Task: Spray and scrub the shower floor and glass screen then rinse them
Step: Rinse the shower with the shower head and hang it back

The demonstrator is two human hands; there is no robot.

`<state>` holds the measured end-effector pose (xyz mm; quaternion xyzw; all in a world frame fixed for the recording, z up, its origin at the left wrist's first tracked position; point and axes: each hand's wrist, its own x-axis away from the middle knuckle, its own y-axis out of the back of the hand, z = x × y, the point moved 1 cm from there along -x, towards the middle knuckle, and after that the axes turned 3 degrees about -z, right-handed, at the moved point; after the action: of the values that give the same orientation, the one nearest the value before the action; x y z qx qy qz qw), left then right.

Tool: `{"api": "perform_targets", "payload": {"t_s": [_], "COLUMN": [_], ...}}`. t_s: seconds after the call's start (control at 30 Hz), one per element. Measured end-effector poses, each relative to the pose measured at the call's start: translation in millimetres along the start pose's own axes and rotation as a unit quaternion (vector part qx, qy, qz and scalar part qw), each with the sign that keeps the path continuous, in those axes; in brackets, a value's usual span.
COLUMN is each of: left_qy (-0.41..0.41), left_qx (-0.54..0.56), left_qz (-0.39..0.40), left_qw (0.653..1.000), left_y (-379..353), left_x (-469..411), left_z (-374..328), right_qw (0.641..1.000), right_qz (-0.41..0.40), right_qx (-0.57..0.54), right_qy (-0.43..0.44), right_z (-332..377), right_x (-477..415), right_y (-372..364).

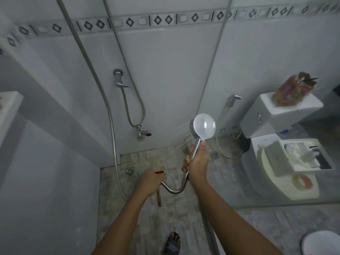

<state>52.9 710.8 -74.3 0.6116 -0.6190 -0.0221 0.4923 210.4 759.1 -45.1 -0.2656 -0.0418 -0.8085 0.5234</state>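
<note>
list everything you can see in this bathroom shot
shower head: 1, silver and white, raised in the right hand
scrub brush: 1, red head, wooden handle, in the left hand
hoses: 2, silver, back wall
wall tap: 1, chrome, back wall
floor drain: 1, grey, floor corner
glass screen: 1, clear, between shower and toilet
toilet: 1, white, right side
bidet sprayer: 1, grey, wall beside toilet
left hand: 1, holds the scrub brush
right hand: 1, holds the shower handle
foot: 1, dark sandal, bottom centre
</note>
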Motion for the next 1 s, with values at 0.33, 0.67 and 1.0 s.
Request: {"api": "perform_targets", "payload": {"t_s": [0.33,0.67,1.0], "left_qy": [-0.005,0.006,0.022], "left_qx": [0.028,0.034,0.070], "left_qz": [-0.029,-0.030,-0.018], "left_qw": [0.999,0.999,0.997], "left_y": [13,24,38], "left_x": [20,38,61], "left_z": [21,83,124], "right_qw": [0.999,1.000,0.998], "right_qz": [0.038,0.013,-0.036], "right_qx": [0.038,0.024,0.032], "right_qy": [0.006,0.004,0.042], "right_z": [-11,-43,-70], "right_x": [21,56,96], "right_y": [-12,-27,-35]}}
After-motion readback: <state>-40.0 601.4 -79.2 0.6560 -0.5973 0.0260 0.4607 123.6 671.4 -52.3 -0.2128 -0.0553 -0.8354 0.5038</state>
